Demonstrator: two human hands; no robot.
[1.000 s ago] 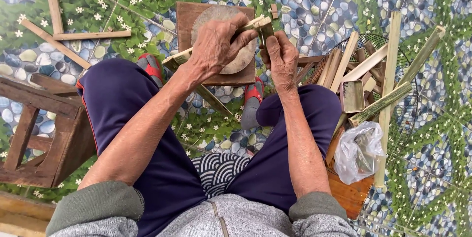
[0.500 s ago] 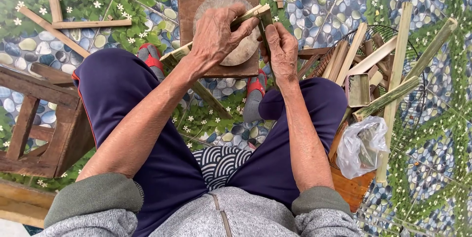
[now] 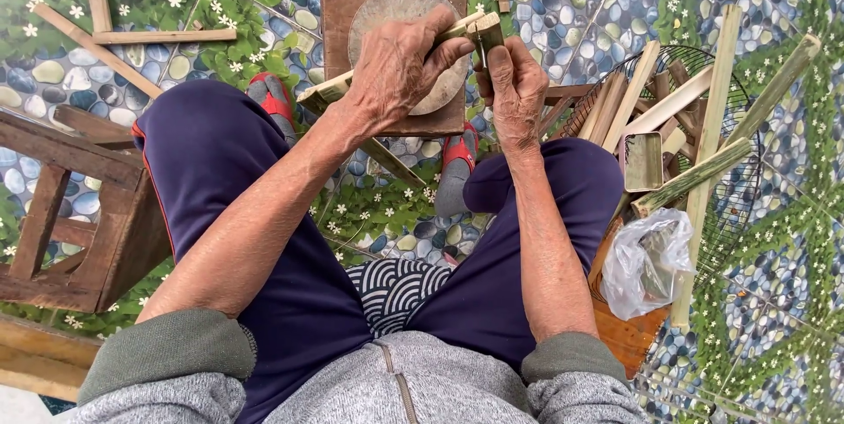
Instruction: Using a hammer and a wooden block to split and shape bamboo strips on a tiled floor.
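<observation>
- While the left hand (image 3: 396,68) clamps a bamboo strip (image 3: 327,91) above the wooden block (image 3: 338,10),
- the right hand (image 3: 514,90) grips a small blade (image 3: 486,34) at its tip.

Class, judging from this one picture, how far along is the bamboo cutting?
Done: cut strips lie on the floor. In hand: the left hand holds a bamboo stick over the round block, while the right hand grips a blade at its end. Left: uncut bamboo lengths on the wire rack.
</observation>
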